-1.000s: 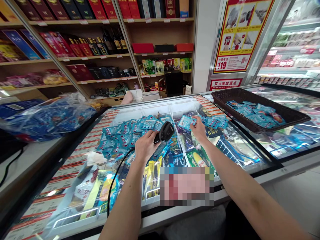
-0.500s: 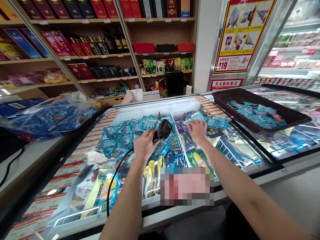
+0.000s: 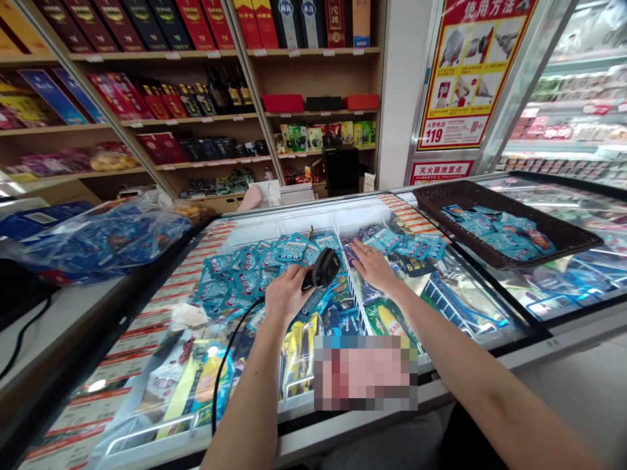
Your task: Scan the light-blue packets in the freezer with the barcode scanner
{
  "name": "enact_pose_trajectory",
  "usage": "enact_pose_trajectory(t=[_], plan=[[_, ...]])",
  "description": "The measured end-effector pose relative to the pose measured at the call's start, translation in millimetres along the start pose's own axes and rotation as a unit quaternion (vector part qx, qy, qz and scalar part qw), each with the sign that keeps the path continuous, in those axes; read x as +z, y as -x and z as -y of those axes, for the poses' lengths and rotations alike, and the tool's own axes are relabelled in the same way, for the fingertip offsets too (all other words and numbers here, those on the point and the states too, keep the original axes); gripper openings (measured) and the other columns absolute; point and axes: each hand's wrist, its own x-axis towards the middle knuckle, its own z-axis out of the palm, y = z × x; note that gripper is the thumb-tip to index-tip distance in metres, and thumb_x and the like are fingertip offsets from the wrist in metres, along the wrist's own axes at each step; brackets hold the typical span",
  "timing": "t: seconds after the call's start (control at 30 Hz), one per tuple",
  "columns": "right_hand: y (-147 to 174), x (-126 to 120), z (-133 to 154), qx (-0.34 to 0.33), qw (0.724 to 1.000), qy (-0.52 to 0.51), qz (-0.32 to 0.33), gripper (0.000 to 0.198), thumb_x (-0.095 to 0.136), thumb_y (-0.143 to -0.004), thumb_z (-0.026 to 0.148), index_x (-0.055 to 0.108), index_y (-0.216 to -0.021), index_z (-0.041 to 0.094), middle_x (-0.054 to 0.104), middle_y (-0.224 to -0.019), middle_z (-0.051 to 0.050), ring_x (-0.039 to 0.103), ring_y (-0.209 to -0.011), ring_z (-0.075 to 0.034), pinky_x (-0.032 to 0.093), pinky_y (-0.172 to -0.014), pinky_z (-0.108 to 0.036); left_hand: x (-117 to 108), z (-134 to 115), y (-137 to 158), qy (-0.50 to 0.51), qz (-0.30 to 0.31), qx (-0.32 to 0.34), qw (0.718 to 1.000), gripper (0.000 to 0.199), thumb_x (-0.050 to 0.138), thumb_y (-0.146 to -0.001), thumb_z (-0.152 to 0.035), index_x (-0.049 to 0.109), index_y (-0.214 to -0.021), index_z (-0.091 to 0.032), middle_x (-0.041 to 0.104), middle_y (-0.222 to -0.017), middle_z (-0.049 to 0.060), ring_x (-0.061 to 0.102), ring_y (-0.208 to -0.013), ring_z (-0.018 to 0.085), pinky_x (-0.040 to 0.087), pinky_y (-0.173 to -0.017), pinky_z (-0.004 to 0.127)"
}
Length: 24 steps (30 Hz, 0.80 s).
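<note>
My left hand [image 3: 288,295] grips the handle of a black barcode scanner [image 3: 325,267], whose dark cable [image 3: 226,367] trails down toward me. Many small blue packets [image 3: 245,266] are heaped left of and behind the scanner, over the freezer [image 3: 313,210]. My right hand [image 3: 375,266] hovers flat with its fingers stretched out, just right of the white wire divider [image 3: 353,282]. Nothing shows in it. A smaller spread of the same packets [image 3: 416,247] lies beyond and right of that hand. Whatever is under its palm is hidden.
A brown plastic basket [image 3: 578,234] holding blue packets rests on the freezer at right. On the left counter is a clear bag [image 3: 112,228] full of similar packets. Shelves of boxes and bottles [image 3: 220,88] stand behind. A blurred patch covers the near freezer edge.
My right hand has shifted left, off the packets toward the divider, with its fingers straightened out. The left hand and scanner have moved slightly, and the view has tilted up a little.
</note>
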Motion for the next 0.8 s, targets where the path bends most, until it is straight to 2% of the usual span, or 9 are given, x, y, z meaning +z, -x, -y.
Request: enact_pose_trajectory(t=[0.23,0.4,0.57,0.73,0.8], plan=[[-12.5,5.2,0.6,-0.041,0.997,0.039,0.048,0.049,0.037,-0.091,0.032,0.037,-0.14,0.027,0.041,-0.143,-0.001,0.045,-0.116,-0.027,0.031,-0.094,-0.043,-3.0,0.0,-0.2,0.001,0.013,-0.002,1.0,0.032,0.046,-0.087,-0.04,0.057,-0.111,-0.023,0.064,-0.104,0.006,0.062,-0.087,0.02,0.042,-0.064,0.028],[-28.3,8.6,3.8,-0.065,0.995,0.055,0.052,0.043,0.039,-0.091,0.042,0.047,-0.133,0.032,0.046,-0.139,0.003,0.047,-0.109,-0.028,0.033,-0.086,-0.043,-2.7,0.5,-0.9,0.009,0.018,-0.006,1.0,0.03,0.047,-0.086,-0.039,0.058,-0.109,-0.023,0.064,-0.103,0.007,0.062,-0.088,0.021,0.042,-0.065,0.03],[-29.7,15.2,3.7,-0.031,0.999,0.04,0.016,0.038,0.037,-0.092,0.047,0.062,-0.114,0.027,0.058,-0.127,0.0,0.047,-0.108,-0.027,0.033,-0.087,-0.042,-1.8,-0.4,-1.6,0.011,0.027,0.009,1.0,0.028,0.048,-0.086,-0.036,0.058,-0.108,-0.023,0.064,-0.102,0.007,0.061,-0.09,0.021,0.043,-0.067,0.03],[-28.4,15.8,1.2,0.002,1.0,0.015,0.006,0.034,0.04,-0.092,0.044,0.063,-0.106,0.022,0.067,-0.106,-0.006,0.05,-0.107,-0.025,0.034,-0.089,-0.04,-4.6,-2.7,-2.9,0.007,0.02,0.001,1.0,0.027,0.047,-0.086,-0.034,0.058,-0.108,-0.023,0.064,-0.102,0.007,0.062,-0.089,0.021,0.043,-0.067,0.03],[-28.6,13.6,1.7,0.001,1.0,0.007,0.008,0.033,0.042,-0.092,0.045,0.063,-0.103,0.022,0.068,-0.103,-0.007,0.051,-0.106,-0.024,0.035,-0.09,-0.04,-5.3,-3.7,-3.6,0.011,0.021,-0.004,1.0,0.027,0.048,-0.086,-0.034,0.059,-0.107,-0.023,0.064,-0.1,0.007,0.062,-0.087,0.021,0.044,-0.067,0.03]])
